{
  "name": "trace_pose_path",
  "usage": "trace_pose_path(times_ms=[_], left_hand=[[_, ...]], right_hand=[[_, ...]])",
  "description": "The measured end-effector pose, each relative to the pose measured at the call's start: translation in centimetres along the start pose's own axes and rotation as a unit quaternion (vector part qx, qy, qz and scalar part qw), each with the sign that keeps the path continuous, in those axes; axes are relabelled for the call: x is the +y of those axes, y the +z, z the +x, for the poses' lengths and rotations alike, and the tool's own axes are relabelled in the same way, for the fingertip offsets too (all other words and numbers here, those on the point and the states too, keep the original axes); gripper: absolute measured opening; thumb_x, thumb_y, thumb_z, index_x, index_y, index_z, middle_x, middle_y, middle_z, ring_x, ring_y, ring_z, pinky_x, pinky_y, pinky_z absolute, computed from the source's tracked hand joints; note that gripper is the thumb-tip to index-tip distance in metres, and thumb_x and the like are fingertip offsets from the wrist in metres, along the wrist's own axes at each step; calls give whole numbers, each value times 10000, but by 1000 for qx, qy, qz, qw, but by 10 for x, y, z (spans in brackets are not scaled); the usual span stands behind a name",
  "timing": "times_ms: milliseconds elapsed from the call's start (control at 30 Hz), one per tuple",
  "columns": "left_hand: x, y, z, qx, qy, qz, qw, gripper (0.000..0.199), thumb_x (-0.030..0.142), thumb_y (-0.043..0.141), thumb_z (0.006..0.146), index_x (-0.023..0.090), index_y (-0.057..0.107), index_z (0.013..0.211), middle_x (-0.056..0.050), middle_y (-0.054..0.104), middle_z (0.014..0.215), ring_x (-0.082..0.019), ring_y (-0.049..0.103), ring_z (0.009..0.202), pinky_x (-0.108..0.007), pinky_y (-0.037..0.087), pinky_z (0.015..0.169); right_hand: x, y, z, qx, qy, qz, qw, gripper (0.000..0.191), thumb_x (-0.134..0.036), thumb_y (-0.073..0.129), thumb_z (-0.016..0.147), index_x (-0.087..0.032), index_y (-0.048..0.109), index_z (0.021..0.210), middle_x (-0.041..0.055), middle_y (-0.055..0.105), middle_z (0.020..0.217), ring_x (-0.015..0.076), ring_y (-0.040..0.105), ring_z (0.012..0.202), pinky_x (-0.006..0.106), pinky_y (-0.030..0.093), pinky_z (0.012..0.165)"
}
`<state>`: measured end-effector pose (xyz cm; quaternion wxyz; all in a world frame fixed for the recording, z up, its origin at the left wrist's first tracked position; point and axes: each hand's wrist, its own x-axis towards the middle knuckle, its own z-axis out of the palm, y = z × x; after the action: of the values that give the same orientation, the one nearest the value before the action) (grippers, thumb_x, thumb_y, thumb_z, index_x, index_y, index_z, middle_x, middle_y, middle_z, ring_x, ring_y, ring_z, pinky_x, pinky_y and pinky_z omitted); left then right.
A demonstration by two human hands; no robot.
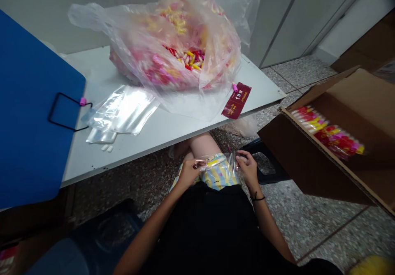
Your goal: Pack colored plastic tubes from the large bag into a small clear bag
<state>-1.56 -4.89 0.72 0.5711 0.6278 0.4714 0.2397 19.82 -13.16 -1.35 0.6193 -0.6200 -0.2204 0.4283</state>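
Fingers (243, 156) of both hands pinch a clear bag (219, 165) above our lap, left hand (187, 173) and right hand (248, 169) gripping its opposite edges. On the white table (92, 160) before us, a slumped plastic sack (197, 53) bulges with pink, yellow and red tubes (184, 57); flat clear bags (123, 110) lie beside it, near a red card (236, 100). A blue folder (37, 102) covers the table's left end. To our right, an open cardboard box (361, 90) holds more tubes in tidy rows
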Motion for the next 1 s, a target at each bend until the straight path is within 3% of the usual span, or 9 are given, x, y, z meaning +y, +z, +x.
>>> trace_pose_path(times_ms=[167,300,433,533,633,733,800,900,1000], left_hand=[[2,-8,-5,-6,-8,-8,1000,191,254,699,635,136,711,785,-75,724,799,-212,663,744,-307,523,699],[2,-19,-12,6,-73,-86,994,288,292,698,627,136,676,867,-53,710,727,-208,673,655,-294,532,601],[-4,-32,-18,66,-97,-121,986,322,392,722,619,145,643,810,-60,707,740,-230,684,686,-324,551,635],[-10,-41,-22,83,-99,-135,982,376,472,732,603,150,613,757,-57,701,721,-236,684,707,-340,553,663],[-12,-46,-26,85,-105,-146,980,412,498,747,576,147,600,733,-63,704,804,-236,680,750,-344,553,689],[-10,-48,-29,82,-107,-147,980,398,471,759,571,135,604,717,-68,701,859,-220,670,776,-333,546,720],[-8,-47,-28,82,-105,-146,980,377,451,765,565,133,599,680,-65,699,838,-206,663,757,-321,542,715],[-6,-44,-27,94,-97,-149,980,338,427,755,575,139,599,658,-68,701,830,-206,654,760,-323,538,712],[-6,-44,-27,124,-89,-154,976,298,404,729,609,139,615,684,-83,700,909,-210,650,803,-340,532,759]], right_hand=[[0,-18,8,-2,-24,-16,1000,535,-331,679,683,-172,484,1155,-30,586,643,110,517,523,220,416,496],[-1,-31,13,-56,32,-6,998,691,-336,731,637,-185,430,1241,9,646,784,113,558,565,215,432,509],[-2,-25,9,-115,121,35,985,672,-377,734,630,-182,447,1205,40,666,823,138,599,546,233,447,497],[-1,-13,7,-125,141,11,982,590,-410,721,616,-158,505,1104,57,662,781,162,605,544,265,464,506],[-4,0,4,-35,33,-115,992,517,-404,672,642,-152,532,1071,99,649,876,211,619,671,377,514,625],[-16,17,-1,45,-211,-286,934,343,-294,574,761,-176,562,1083,119,603,1059,255,560,986,463,448,890],[-23,31,-5,-35,-313,-332,889,253,-233,509,821,-197,582,1061,97,604,1076,242,515,1077,446,399,973],[-19,51,-10,-185,-349,-375,838,264,-237,487,845,-201,584,1088,93,587,1153,239,485,1141,431,387,999],[-5,61,-14,-211,-341,-450,798,394,-286,482,852,-176,515,1229,119,446,1353,263,357,1280,455,339,1039]])
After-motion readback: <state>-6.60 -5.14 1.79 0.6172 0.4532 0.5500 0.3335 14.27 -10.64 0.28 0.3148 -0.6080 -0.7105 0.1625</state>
